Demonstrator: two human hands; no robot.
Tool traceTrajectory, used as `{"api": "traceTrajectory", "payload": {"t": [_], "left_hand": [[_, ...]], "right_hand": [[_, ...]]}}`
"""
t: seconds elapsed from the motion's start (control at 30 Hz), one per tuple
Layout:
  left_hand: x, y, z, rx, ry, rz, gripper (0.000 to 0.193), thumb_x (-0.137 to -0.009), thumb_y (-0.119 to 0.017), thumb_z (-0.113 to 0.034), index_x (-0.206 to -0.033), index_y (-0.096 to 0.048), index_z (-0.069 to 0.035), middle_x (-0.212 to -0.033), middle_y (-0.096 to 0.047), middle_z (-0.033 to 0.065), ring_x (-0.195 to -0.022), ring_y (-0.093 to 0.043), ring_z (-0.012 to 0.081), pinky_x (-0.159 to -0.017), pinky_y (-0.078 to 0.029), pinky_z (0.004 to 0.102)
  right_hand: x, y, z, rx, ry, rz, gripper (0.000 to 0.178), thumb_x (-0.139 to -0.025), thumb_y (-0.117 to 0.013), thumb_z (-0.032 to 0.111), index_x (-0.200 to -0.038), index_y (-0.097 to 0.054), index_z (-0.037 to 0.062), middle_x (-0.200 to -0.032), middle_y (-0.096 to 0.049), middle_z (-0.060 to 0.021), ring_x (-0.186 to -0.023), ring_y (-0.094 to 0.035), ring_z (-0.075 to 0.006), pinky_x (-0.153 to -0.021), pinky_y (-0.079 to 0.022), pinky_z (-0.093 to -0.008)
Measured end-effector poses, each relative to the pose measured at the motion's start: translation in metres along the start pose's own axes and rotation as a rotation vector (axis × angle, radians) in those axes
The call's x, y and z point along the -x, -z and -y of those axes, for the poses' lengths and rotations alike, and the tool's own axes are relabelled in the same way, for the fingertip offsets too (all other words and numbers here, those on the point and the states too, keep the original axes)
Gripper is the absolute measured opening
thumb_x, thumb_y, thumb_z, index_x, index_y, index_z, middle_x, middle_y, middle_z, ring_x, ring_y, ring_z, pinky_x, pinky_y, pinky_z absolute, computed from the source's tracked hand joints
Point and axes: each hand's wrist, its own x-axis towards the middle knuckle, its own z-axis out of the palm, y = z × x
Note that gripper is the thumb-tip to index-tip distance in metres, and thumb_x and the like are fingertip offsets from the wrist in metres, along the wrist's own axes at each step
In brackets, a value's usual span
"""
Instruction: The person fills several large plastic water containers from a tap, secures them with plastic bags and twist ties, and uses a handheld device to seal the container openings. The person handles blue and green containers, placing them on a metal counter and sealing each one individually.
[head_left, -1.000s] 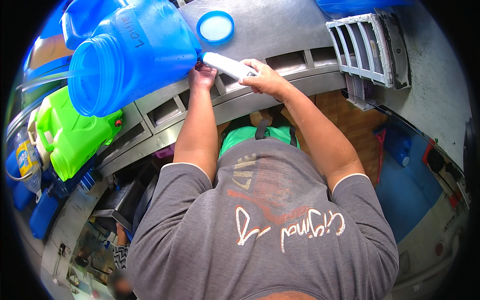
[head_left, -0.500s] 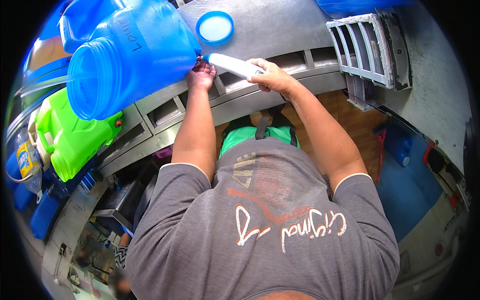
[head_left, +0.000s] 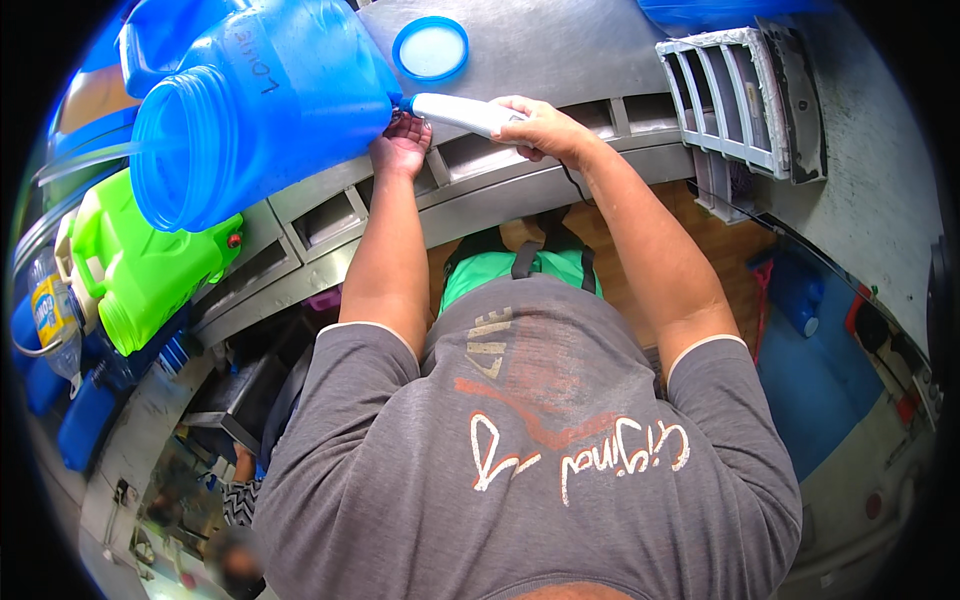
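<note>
A large translucent blue water jug (head_left: 300,90) lies on its side, its wide open mouth toward the left. At its right end is a small dark fitting, partly hidden. My left hand (head_left: 403,150) is just below that fitting, palm up, fingers loosely apart with no object visible in them; whether they touch the fitting I cannot tell. My right hand (head_left: 545,132) is closed round a white handheld tool (head_left: 455,112) with a blue tip. That tip points left at the fitting, close to or against it. A dark cord hangs below my right hand.
A round blue lid (head_left: 430,50) lies on the metal counter (head_left: 540,45). A green jug (head_left: 150,260) and a plastic bottle (head_left: 55,320) are at the left. A white slatted frame (head_left: 725,100) stands at the right. Another person's patterned sleeve (head_left: 240,502) shows lower left.
My right hand and the white tool have shifted slightly up and left, with the tool now more level. My left hand's fingers look a little more spread. The dark cord shows more.
</note>
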Motion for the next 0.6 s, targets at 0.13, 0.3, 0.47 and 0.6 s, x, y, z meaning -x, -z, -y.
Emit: {"api": "traceTrajectory", "payload": {"t": [0.13, 0.3, 0.47, 0.6], "left_hand": [[0.001, -0.001, -0.001, -0.021, 0.022, -0.037, 0.032, -0.087, -0.06, -0.044, -0.087, -0.061, -0.012, -0.101, -0.065, 0.0077, -0.104, -0.059, 0.0262, -0.092, -0.044, 0.0481], [-0.002, 0.004, -0.003, -0.067, -0.022, -0.029, 0.046, -0.088, -0.059, -0.052, -0.107, -0.06, -0.011, -0.117, -0.064, 0.0182, -0.112, -0.058, 0.035, -0.097, -0.043, 0.0596], [0.003, 0.003, -0.004, -0.154, -0.045, 0.019, 0.046, -0.089, -0.058, -0.054, -0.106, -0.059, -0.011, -0.115, -0.063, 0.0194, -0.111, -0.059, 0.0352, -0.094, -0.045, 0.0592], [0.011, 0.007, -0.005, -0.237, -0.058, 0.041, 0.046, -0.091, -0.056, -0.054, -0.111, -0.058, -0.013, -0.113, -0.062, 0.0131, -0.107, -0.058, 0.0286, -0.088, -0.046, 0.0461]], "right_hand": [[0.001, 0.001, -0.023, -0.06, -0.07, 0.007, 0.048, -0.086, -0.067, 0.034, -0.129, -0.057, 0.0141, -0.088, -0.06, 0.0015, -0.057, -0.045, -0.0065, -0.052, -0.038, -0.0202], [-0.001, -0.013, -0.064, -0.163, -0.108, 0.04, 0.055, -0.087, -0.069, 0.034, -0.136, -0.05, 0.0193, -0.101, -0.056, 0.0002, -0.071, -0.052, -0.0091, -0.063, -0.045, -0.0233], [-0.007, -0.028, -0.095, -0.064, 0.009, 0.075, 0.063, -0.086, -0.07, 0.027, -0.142, -0.041, 0.0179, -0.102, -0.057, -0.0005, -0.078, -0.056, -0.0094, -0.067, -0.047, -0.027], [-0.011, -0.041, -0.116, 0.03, 0.118, 0.045, 0.066, -0.086, -0.069, 0.024, -0.143, -0.038, 0.0125, -0.114, -0.058, -0.0061, -0.096, -0.058, -0.0163, -0.085, -0.049, -0.0336]]}}
